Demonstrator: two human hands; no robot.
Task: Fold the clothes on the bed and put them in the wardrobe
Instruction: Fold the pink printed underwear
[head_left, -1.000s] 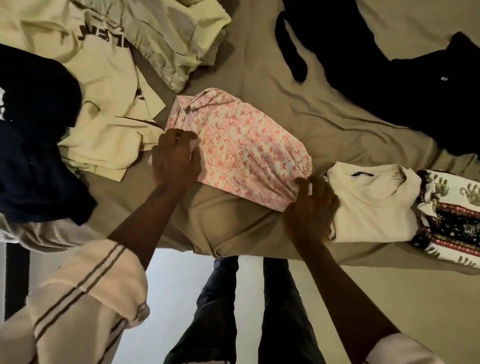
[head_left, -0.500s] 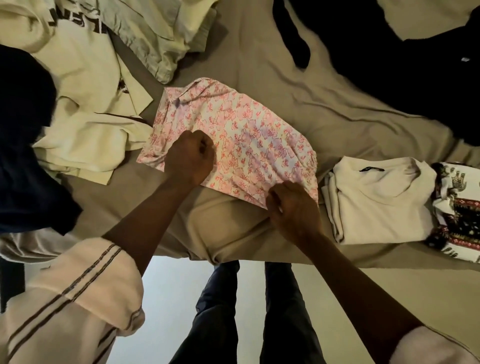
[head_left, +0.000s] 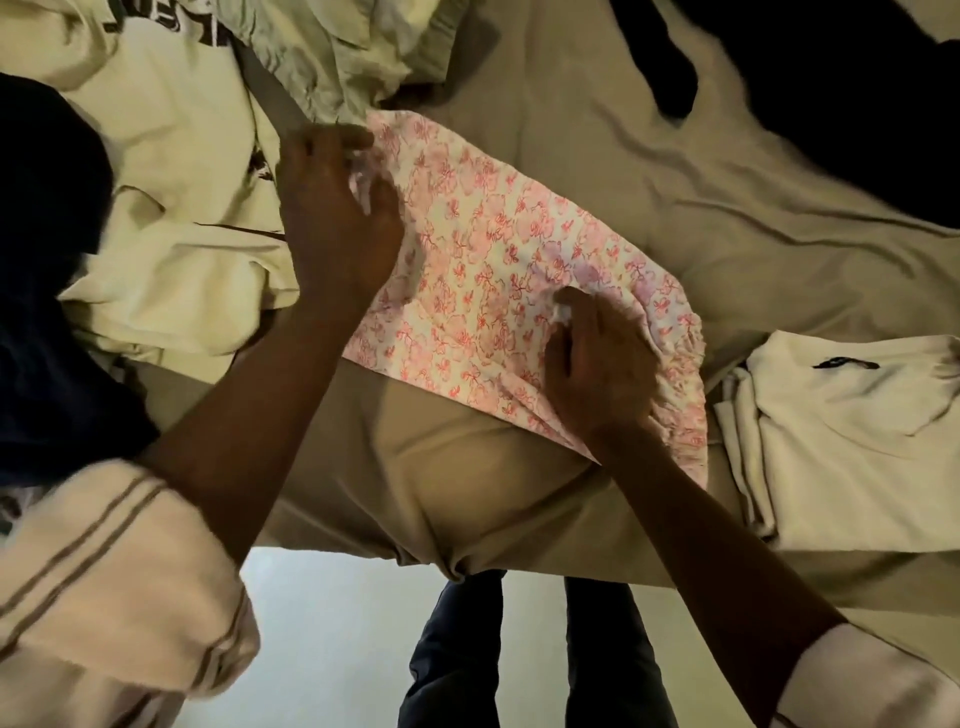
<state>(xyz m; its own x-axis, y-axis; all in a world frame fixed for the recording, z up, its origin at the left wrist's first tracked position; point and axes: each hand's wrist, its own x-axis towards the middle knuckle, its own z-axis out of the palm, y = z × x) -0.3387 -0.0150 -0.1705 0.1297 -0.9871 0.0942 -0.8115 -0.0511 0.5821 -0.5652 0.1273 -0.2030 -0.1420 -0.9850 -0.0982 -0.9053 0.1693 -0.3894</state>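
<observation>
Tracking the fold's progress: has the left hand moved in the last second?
Yes. The left hand has gone from the near side of the pink floral garment to its far corner, farther from the near edge of the bed.

Home bedroom, bed (head_left: 519, 499) in tan sheet, strewn clothes (head_left: 171, 249)

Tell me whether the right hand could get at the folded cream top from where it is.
Probably yes. The right hand rests on the pink floral garment; the folded cream top lies uncovered just to its right, only bare sheet between.
</observation>
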